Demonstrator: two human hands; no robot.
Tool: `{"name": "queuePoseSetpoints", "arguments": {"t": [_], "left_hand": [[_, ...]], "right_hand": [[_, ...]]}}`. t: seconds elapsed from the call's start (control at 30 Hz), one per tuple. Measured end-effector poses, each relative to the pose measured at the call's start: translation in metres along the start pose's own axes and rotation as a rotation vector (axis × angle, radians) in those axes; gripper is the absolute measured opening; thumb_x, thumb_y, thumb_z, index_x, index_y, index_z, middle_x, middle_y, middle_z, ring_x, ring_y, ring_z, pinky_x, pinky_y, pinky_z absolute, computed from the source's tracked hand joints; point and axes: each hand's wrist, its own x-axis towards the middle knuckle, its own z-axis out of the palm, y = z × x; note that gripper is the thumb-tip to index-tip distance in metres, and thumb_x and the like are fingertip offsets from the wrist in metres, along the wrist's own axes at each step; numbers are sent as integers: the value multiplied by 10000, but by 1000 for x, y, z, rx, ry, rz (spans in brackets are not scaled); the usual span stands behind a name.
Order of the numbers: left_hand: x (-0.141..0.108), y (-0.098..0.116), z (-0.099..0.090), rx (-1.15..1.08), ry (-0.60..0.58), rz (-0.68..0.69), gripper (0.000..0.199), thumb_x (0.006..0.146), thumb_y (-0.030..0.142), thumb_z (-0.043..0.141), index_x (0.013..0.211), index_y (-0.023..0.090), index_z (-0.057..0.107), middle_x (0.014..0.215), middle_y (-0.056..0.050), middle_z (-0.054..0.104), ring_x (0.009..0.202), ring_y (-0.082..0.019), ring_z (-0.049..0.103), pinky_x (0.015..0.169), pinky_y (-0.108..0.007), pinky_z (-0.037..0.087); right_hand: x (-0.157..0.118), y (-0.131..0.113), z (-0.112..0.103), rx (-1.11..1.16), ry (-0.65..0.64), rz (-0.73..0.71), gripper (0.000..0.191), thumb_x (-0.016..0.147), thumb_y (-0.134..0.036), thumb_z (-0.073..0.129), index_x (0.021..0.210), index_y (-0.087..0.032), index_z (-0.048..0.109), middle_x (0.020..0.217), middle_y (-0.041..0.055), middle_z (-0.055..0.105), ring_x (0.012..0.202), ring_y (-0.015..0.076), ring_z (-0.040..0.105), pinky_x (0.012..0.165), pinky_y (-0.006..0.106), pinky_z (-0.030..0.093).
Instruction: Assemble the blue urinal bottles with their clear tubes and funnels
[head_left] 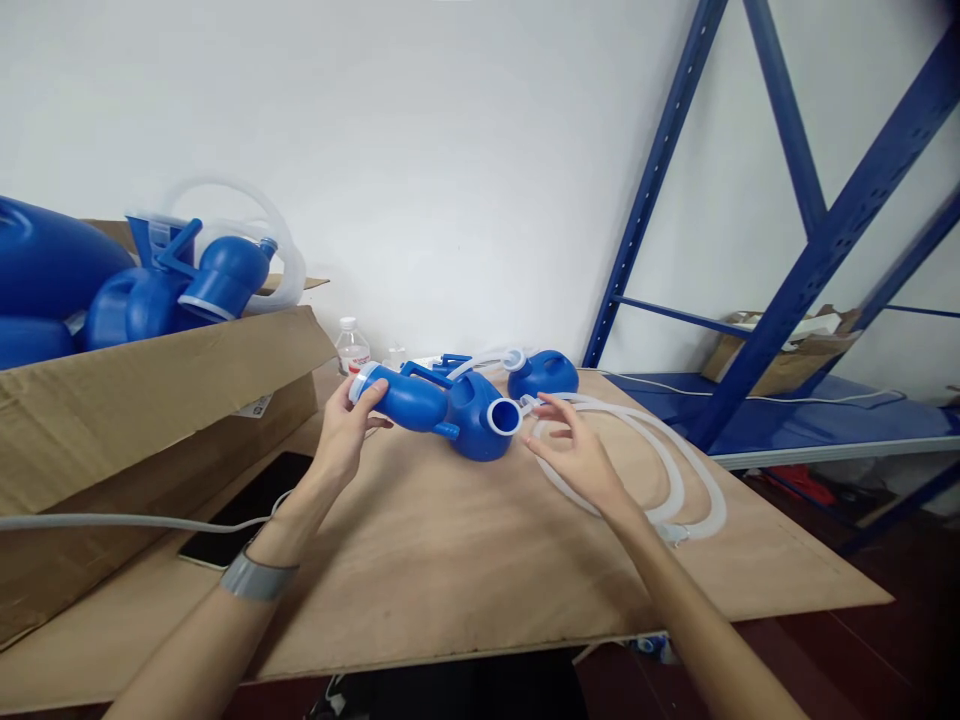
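Note:
My left hand grips a blue plastic funnel-shaped piece by its wide white-rimmed end. The piece has a handle on top, and its narrow nozzle points right. Just behind that nozzle stands a blue plastic bottle, its round white-ringed mouth facing me. My right hand is beside this mouth, with thumb and fingers apart; whether a fingertip touches the ring is unclear. A coiled clear hose lies on the table to the right, partly behind my right hand.
A cardboard box full of blue bottles and similar pieces stands at the left. Near it are a dark phone and a clear bottle. Another blue bottle lies farther back. Blue metal shelving rises at the right.

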Motion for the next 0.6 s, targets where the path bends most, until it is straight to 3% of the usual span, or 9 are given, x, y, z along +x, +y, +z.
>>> {"name": "queuePoseSetpoints", "arguments": {"t": [0.07,0.17,0.3,0.37,0.47,0.53,0.6], "left_hand": [[-2,-2,3,27,33,-10,534,698,485,818,1110,182,666,1073,-68,679,831,-182,676,605,-238,583],[-1,-9,6,23,95,-68,505,676,360,841,1099,201,616,1140,-82,674,929,-203,687,666,-260,609],[4,-18,3,-85,209,-154,431,683,266,829,1019,211,566,1147,-77,653,981,-205,686,744,-310,630],[8,-23,0,-152,268,-187,366,714,271,810,971,209,557,1142,-68,639,991,-195,682,775,-317,632],[12,-28,-5,-230,331,-215,318,745,284,790,937,206,548,1167,-57,613,986,-178,682,802,-315,633],[14,-30,-7,-264,368,-225,318,755,289,787,933,208,536,1187,-56,601,981,-176,687,805,-314,635],[14,-31,-9,-290,410,-224,341,757,287,787,941,220,508,1207,-52,590,991,-179,689,809,-316,635]], "right_hand": [[11,17,-2,-44,-111,-3,792,817,-537,748,1508,-258,476,1514,134,534,1390,322,510,1134,499,439],[13,29,13,-93,-278,-20,887,854,-580,703,1592,-239,348,1671,138,303,1545,325,283,1257,513,256],[4,14,39,-97,-406,-75,896,932,-598,598,1645,-218,211,1706,123,211,1583,296,176,1291,498,162],[1,1,42,-83,-501,-77,898,939,-605,586,1652,-227,192,1714,106,176,1583,295,170,1291,494,167],[-1,-11,24,-104,-632,-85,896,913,-626,616,1640,-258,245,1704,71,193,1568,310,223,1280,482,227],[-6,-5,-5,-186,-655,-72,815,914,-631,609,1608,-293,345,1670,45,305,1537,313,314,1270,479,266],[-18,15,-45,-318,-591,-13,715,899,-628,620,1526,-305,503,1601,50,444,1498,338,388,1258,503,290]]}}
